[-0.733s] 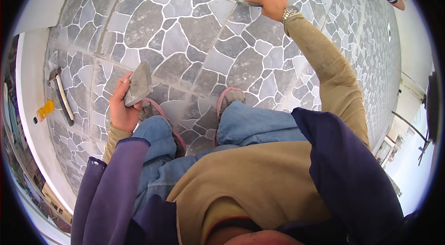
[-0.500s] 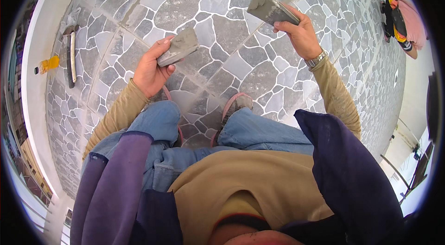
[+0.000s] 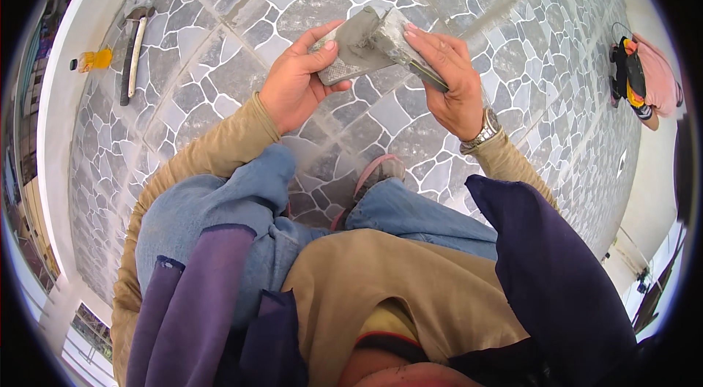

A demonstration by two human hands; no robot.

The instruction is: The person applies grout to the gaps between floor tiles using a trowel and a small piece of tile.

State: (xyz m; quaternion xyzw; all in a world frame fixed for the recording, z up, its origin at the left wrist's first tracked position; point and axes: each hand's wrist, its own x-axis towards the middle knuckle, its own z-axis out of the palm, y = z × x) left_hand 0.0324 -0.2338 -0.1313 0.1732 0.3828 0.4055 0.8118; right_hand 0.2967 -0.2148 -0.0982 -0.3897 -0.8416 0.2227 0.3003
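Grey slab [image 3: 355,59] and grey block [image 3: 398,37] are coming together beyond the shoe [image 3: 384,168] — well apart moments ago. Left hand [image 3: 304,73] is pinching the slab, right hand [image 3: 455,85] the block — paste [image 3: 356,34] seemingly being worked between.

At the upper centre of the frame, your left hand [image 3: 299,83] holds 1 gray slab [image 3: 348,57], your right hand [image 3: 458,87] 1 gray block [image 3: 401,46]; upper left lies 1 hammer [image 3: 135,50].
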